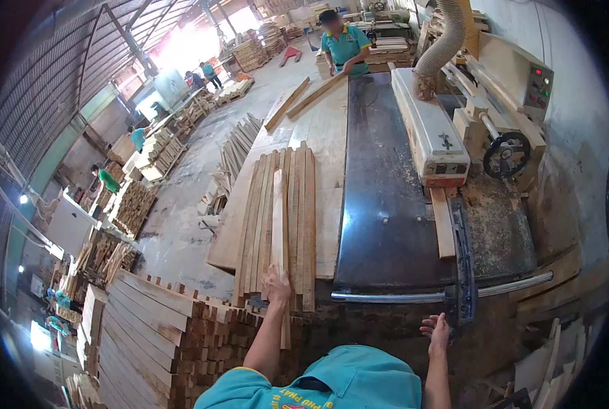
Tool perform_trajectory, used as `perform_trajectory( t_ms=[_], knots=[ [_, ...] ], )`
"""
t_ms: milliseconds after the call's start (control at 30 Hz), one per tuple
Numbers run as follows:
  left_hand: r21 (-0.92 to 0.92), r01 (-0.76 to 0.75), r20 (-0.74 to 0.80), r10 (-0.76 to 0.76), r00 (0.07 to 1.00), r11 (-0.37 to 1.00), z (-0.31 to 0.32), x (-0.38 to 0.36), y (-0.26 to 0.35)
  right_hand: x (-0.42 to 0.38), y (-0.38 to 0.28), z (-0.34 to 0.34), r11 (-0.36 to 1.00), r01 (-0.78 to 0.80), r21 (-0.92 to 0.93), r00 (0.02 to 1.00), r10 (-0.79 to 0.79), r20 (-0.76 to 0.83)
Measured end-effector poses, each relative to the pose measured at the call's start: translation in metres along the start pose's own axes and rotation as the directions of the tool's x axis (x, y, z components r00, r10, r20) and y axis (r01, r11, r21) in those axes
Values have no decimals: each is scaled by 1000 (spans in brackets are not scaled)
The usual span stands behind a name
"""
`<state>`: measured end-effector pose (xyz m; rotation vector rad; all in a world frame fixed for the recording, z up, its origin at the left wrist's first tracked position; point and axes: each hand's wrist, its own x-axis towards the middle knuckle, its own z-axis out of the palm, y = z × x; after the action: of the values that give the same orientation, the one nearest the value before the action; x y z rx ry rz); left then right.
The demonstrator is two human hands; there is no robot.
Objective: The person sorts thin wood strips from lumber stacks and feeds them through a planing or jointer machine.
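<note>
My left hand (276, 285) is closed around the near end of a pale wooden board (278, 218), which lies on top of a row of wooden strips (255, 225) on the plywood tabletop (328, 232). My right hand (436, 331) hangs in front of the machine table, fingers apart, with nothing in it. It is nearest to the dark guide rail (463, 266) and the metal bar (393, 297). Another wooden board (443, 225) sticks out toward me from under the white saw housing (431, 136), beside the guide rail.
A co-worker (346, 48) stands at the far end, hands on a wooden strip (316, 95); another strip (287, 103) lies beside it. Stacked lumber (144, 327) stands at my left. The handwheel (506, 155) and control panel (538, 87) are on the right. Sawdust covers the machine.
</note>
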<state>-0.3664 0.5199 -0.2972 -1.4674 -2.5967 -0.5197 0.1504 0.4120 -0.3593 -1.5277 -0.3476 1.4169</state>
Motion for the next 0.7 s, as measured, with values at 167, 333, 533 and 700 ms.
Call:
perform_trajectory(
  t_ms=[167,333,533,700],
  knots=[
    [-820,386,412,-33,911,422,-12,4,28,-14,5,-6,999,38,-16,999,-38,-8],
    [-560,755,517,568,640,-340,-30,-18,112,-29,-12,12,979,179,-98,968,-157,194],
    [212,840,449,813,371,-500,14,-43,195,-70,-39,40,924,344,-166,821,-210,531],
    [-165,946,552,769,322,-277,36,-83,243,-106,-45,39,950,303,-75,707,-171,687]
  ],
)
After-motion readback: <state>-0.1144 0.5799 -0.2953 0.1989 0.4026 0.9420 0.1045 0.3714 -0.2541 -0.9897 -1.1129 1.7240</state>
